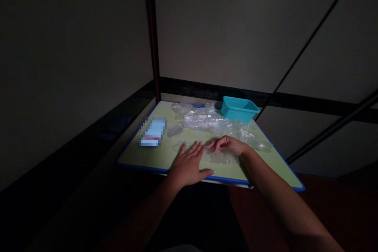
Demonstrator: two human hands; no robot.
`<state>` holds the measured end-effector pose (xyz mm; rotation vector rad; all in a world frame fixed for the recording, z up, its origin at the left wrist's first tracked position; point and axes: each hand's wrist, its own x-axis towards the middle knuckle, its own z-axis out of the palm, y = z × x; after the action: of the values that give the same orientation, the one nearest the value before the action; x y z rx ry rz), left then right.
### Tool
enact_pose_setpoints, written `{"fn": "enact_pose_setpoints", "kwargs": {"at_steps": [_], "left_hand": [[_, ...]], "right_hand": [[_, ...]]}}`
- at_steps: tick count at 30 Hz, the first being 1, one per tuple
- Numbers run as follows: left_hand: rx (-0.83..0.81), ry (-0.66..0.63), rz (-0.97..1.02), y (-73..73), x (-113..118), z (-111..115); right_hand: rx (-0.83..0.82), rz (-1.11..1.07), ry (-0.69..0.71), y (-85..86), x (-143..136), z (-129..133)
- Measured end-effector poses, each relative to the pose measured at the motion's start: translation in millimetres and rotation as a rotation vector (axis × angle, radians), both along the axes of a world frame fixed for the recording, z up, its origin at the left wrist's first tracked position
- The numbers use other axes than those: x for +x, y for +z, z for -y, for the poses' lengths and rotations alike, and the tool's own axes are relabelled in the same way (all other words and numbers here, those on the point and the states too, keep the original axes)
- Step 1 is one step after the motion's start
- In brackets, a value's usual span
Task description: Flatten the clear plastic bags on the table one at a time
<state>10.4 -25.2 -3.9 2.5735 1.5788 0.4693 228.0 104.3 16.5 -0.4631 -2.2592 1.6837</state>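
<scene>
A clear plastic bag (223,156) lies flat near the front edge of the pale green table. My left hand (189,165) rests on the bag's left part with its fingers spread. Over the bag's upper edge, my right hand (226,144) is bent, its thumb and fingers pointing down at the plastic; whether they grip it is too small to tell. Behind both hands a heap of crumpled clear plastic bags (203,118) stretches across the table. A small grey translucent piece (175,130) lies left of the heap.
A turquoise basket (240,104) stands at the back right of the blue-edged table (132,156). A blurred-out, lit, phone-like object (153,132) lies at the left. Walls rise behind and to the left.
</scene>
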Motion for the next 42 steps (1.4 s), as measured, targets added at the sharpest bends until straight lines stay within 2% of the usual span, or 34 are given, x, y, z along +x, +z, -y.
{"fn": "enact_pose_setpoints", "kwargs": {"at_steps": [10, 17, 23, 26, 32, 38, 42], "left_hand": [[-0.021, -0.007, -0.003, 0.3, -0.9, -0.7], [-0.011, -0.022, -0.003, 0.4, -2.1, -0.3], [-0.005, -0.017, 0.022, 3.5, -2.5, 1.5], [-0.009, -0.023, 0.024, 3.9, -2.9, 1.9], [-0.018, -0.021, 0.020, 3.4, -3.3, 1.0], [0.035, -0.004, 0.048, 7.9, -3.2, 2.8], [0.103, -0.006, 0.070, 11.5, -3.5, 8.4]], "right_hand": [[-0.082, 0.136, 0.078, 6.0, 2.2, -5.5], [-0.131, 0.280, 0.209, 15.5, -7.0, -21.8], [-0.130, 0.312, 0.218, 11.0, -11.8, -31.8], [-0.152, 0.283, 0.196, 4.0, -10.3, -33.5], [-0.200, 0.283, 0.068, -6.5, -5.7, -33.7], [-0.185, 0.268, -0.075, -8.2, -7.3, -24.4], [-0.164, 0.260, -0.114, -6.1, -9.1, -19.7]]}}
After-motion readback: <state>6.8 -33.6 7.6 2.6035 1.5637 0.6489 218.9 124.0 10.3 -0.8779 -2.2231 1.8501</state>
